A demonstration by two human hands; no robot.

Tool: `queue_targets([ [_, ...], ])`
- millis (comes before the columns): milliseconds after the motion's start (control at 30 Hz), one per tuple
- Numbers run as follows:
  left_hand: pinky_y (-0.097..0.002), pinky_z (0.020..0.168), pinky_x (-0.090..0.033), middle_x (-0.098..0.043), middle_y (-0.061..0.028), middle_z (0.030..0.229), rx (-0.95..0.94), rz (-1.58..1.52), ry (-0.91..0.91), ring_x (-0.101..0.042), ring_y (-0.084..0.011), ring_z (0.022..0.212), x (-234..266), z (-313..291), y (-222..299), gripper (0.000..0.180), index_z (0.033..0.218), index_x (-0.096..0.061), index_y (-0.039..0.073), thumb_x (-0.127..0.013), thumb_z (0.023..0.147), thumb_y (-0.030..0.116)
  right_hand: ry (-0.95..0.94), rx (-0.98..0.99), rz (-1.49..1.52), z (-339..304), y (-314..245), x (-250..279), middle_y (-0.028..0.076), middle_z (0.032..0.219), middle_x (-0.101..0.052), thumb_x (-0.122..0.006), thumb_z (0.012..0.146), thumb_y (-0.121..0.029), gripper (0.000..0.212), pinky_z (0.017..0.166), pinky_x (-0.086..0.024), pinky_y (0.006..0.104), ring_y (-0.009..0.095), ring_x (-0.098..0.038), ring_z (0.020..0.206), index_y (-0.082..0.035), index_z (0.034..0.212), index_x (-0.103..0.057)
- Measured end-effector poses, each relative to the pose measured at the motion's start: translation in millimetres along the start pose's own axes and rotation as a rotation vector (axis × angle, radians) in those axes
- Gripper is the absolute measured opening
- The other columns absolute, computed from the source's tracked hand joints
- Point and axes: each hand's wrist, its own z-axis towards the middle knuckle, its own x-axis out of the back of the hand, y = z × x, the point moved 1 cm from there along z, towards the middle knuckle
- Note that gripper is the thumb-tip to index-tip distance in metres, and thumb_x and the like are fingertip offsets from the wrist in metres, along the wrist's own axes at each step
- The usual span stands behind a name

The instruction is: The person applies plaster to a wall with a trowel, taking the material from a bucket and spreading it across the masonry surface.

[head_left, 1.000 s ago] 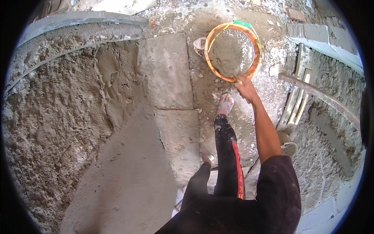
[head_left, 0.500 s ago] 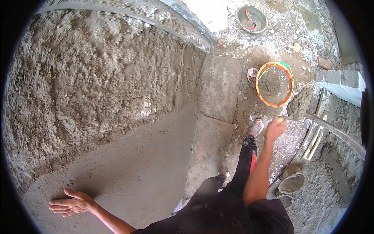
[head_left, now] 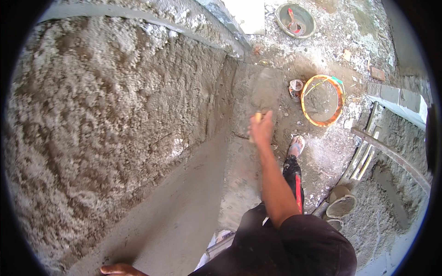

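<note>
My right hand (head_left: 261,129) is raised in front of me, closed around the yellowish handle of a trowel (head_left: 266,89). Its grey blade points away from me and seems to carry wet mortar. It hovers beside the edge where the rough mortar wall (head_left: 106,119) meets the smooth plastered strip (head_left: 184,202). My left hand (head_left: 120,269) lies against the smooth plaster at the lower edge of the view, partly cut off, holding nothing. An orange-rimmed pan of mortar (head_left: 340,99) sits on the ground to the right of the trowel.
A small cup (head_left: 295,86) stands by the orange pan. A grey pan with a red-handled tool (head_left: 294,20) sits farther off. My sandalled foot (head_left: 297,146) is on the rubble floor. Metal rails (head_left: 368,154), a concrete block (head_left: 398,99) and mortar-filled bowls (head_left: 343,205) lie to the right.
My right hand has left the orange pan and swung left toward the wall with the trowel. The view turned left, and my left hand came to rest on the smooth plaster.
</note>
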Motion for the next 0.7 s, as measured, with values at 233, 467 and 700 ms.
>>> queue_targets([
  [233, -0.063, 0.11, -0.001, 0.007, -0.0299, 0.154, -0.009, -0.053, -0.042, 0.004, -0.0454, 0.143, -8.3, -6.0, 30.8, 0.085, 0.149, 0.002, -0.005, -0.028, 0.098, 0.056, -0.384, -0.133, 0.224, 159.7, 62.5, -60.8, 0.002, 0.07, -0.051, -0.057, 0.094, -0.033, 0.028, 0.041, -0.04, 0.0275, 0.011, -0.048, 0.051, -0.006, 0.094, -0.054],
  [467, -0.0628, 0.11, -0.003, 0.005, -0.0296, 0.154, 0.006, -0.008, -0.039, 0.001, -0.0456, 0.143, -19.0, -8.2, 20.2, 0.084, 0.149, 0.0, -0.005, -0.027, 0.098, 0.056, -0.561, -0.065, 0.256, 141.0, 7.5, -104.1, 0.001, 0.066, -0.047, -0.059, 0.094, -0.03, 0.025, 0.041, -0.039, 0.0292, 0.012, -0.046, 0.049, -0.007, 0.096, -0.048],
  [700, -0.0626, 0.11, -0.005, 0.003, -0.0294, 0.154, 0.017, -0.012, -0.014, -0.001, -0.0457, 0.142, -27.9, -10.5, 13.4, 0.083, 0.149, -0.002, -0.004, -0.027, 0.098, 0.056, -0.51, 0.068, 0.064, 95.2, -14.7, -94.1, 0.007, 0.062, -0.051, -0.059, 0.093, -0.031, 0.033, 0.043, -0.041, 0.0345, 0.02, -0.051, 0.05, -0.001, 0.098, -0.046],
])
